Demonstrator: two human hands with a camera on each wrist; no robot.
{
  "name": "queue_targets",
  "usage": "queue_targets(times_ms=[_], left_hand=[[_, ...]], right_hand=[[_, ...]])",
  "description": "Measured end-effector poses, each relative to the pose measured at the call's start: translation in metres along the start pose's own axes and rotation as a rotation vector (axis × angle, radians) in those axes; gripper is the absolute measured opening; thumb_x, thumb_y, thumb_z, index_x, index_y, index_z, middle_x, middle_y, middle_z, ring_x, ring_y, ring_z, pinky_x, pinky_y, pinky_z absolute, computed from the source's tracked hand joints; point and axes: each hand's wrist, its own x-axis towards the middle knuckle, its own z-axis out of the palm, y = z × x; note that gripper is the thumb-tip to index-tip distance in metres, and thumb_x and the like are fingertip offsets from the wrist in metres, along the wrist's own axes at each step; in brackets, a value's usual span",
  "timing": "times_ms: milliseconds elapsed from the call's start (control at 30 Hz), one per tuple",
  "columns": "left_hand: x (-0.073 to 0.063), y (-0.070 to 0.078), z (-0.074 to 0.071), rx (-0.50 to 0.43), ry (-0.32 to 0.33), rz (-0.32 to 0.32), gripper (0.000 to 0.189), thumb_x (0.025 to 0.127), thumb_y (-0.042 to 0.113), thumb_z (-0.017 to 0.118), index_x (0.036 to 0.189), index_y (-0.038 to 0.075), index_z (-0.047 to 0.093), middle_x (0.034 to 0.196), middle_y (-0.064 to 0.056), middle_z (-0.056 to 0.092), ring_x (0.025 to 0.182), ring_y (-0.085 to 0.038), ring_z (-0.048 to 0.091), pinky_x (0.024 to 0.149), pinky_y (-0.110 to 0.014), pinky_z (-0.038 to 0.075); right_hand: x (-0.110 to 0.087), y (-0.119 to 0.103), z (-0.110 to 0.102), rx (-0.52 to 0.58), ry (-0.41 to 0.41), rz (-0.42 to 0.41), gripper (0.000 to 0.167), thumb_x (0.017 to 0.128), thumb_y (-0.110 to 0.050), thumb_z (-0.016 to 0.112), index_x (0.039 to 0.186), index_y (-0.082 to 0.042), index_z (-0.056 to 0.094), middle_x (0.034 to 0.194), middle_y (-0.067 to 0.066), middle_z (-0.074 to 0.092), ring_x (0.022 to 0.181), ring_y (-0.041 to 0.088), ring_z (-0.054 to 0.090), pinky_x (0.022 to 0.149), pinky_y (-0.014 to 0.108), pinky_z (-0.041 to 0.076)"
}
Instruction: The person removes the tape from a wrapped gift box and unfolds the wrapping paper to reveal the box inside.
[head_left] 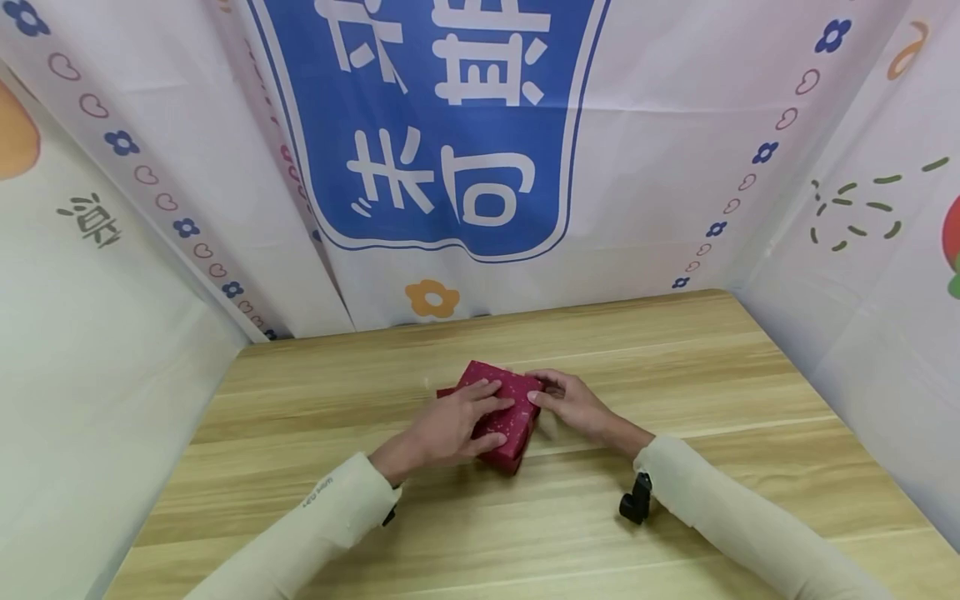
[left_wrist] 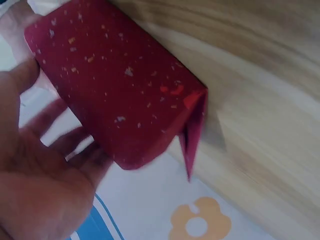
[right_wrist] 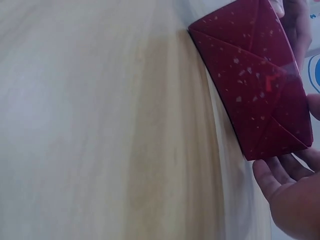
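Observation:
A box wrapped in dark red, speckled paper (head_left: 519,421) lies askew on the wooden table. My left hand (head_left: 457,421) rests over its top, fingers spread and nearly straight. At the box's right end my right hand (head_left: 573,404) grips the corner, with the thumb on top and the fingers curled behind the far side. The left wrist view shows a paper flap (left_wrist: 194,137) standing loose at one end. Folded triangular creases cross the wrapped side (right_wrist: 250,75) in the right wrist view.
The wood-grain table (head_left: 337,383) reaches back to a printed white curtain (head_left: 637,192) with a blue panel. More white sheeting hangs at left and right. A small black device (head_left: 637,500) is strapped at my right wrist.

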Motion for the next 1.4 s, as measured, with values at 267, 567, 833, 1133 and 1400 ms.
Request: queue_targets(times_ms=[267,567,833,1133,1400], left_hand=[[0.002,0.016,0.008,0.093,0.071,-0.115,0.056,0.097,0.049,0.056,0.141,0.014,0.055,0.150,-0.017,0.046,0.141,-0.033,0.043,0.104,-0.044,0.048],[0.004,0.026,0.014,0.252,0.107,-0.167,0.058,0.099,0.054,0.047,0.143,0.017,0.052,0.146,-0.016,0.052,0.133,-0.033,0.052,0.088,-0.040,0.058],[0.003,0.016,0.002,0.232,0.048,-0.100,0.055,0.098,0.048,0.054,0.142,0.014,0.054,0.146,-0.016,0.053,0.132,-0.031,0.053,0.102,-0.043,0.051],[-0.002,0.007,0.007,0.100,0.021,-0.021,0.059,0.102,0.044,0.047,0.147,0.007,0.045,0.155,-0.017,0.039,0.146,-0.033,0.034,0.119,-0.044,0.030],[0.001,0.014,0.008,0.145,-0.001,-0.099,0.062,0.101,0.051,0.044,0.150,0.011,0.043,0.158,-0.014,0.034,0.147,-0.031,0.033,0.117,-0.042,0.034]], right_hand=[[-0.004,0.001,-0.001,-0.040,0.006,-0.041,0.055,0.095,-0.027,0.064,0.144,-0.009,0.045,0.141,0.013,0.053,0.133,0.033,0.048,0.117,0.053,0.031],[-0.007,0.001,0.003,-0.092,0.007,-0.026,0.070,0.093,-0.036,0.067,0.151,-0.014,0.034,0.145,0.009,0.049,0.132,0.031,0.049,0.113,0.051,0.037],[-0.002,-0.001,0.004,-0.079,-0.026,-0.050,0.069,0.096,-0.026,0.061,0.154,-0.009,0.028,0.149,0.014,0.045,0.135,0.034,0.046,0.115,0.055,0.032],[-0.002,-0.004,0.004,-0.115,-0.001,-0.076,0.068,0.097,-0.024,0.057,0.156,-0.014,0.025,0.154,0.016,0.039,0.139,0.037,0.042,0.116,0.057,0.029],[-0.005,-0.006,0.004,-0.401,0.140,-0.381,0.031,0.095,-0.018,0.065,0.126,-0.014,0.067,0.119,0.012,0.056,0.108,0.027,0.058,0.087,0.039,0.056]])
